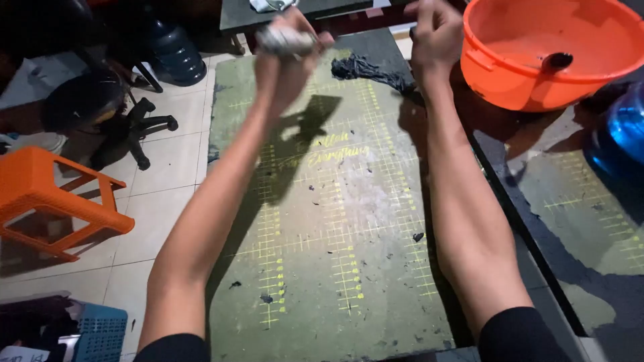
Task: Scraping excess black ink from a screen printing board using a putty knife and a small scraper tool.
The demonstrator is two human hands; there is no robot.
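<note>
Both arms stretched to the far end of the green grid board (335, 221). Left hand (285, 50) clenched around a grey-white lump (285, 40), held just above the board's far left part. Right hand (436, 33) closed into a loose fist at the far right edge; impossible to tell if anything inside. Between the hands, a dark wet clump (365, 69) lying on the board. Orange basin (550, 50) just to the right of the right hand, a dark object (557, 62) inside.

Risk, as a judgement: lump possibly slippery, so may drop past the left edge to the tiled floor (168, 167); right elbow swinging out may knock the basin. Open room mostly in the near and middle board; right side crowded, also by a blue container (624, 127).
</note>
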